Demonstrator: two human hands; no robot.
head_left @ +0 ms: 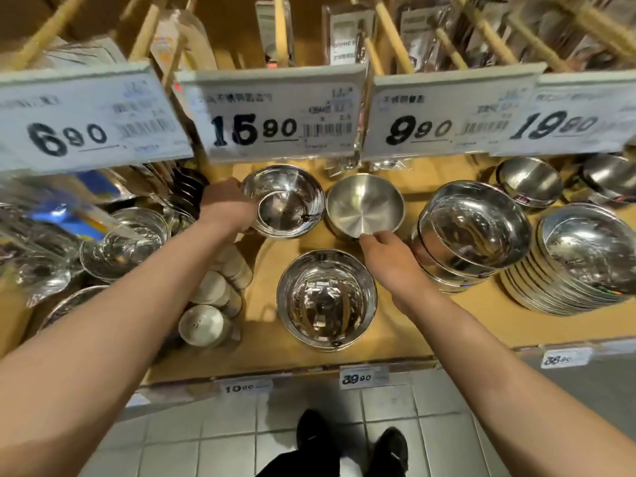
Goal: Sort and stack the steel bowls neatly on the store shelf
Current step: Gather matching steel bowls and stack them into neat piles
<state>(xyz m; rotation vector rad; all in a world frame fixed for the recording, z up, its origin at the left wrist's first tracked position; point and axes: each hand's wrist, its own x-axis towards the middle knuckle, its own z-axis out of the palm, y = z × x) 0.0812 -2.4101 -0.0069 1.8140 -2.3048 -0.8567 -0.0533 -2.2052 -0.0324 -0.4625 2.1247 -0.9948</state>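
We find the wooden shelf [395, 325] crowded with bowls: a tall nested stack [581, 266] far right, a polished deep bowl [326, 299] in front. These look light, rigid and slippery, best taken at the rim. Our left hand [225, 208] grips the mirror-finish bowl [284, 201] by its side; our right hand [387, 256] seems to pinch the brushed bowl [364, 204] at its near rim.

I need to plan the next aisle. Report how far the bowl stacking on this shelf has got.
Done: two nested stacks stand on the right, the tilted stack and the wide stack. In hand: the left hand holds the shiny bowl; the right hand pinches the rim of the matte bowl. Left: those two, the front bowl, and two loose bowls at back right.
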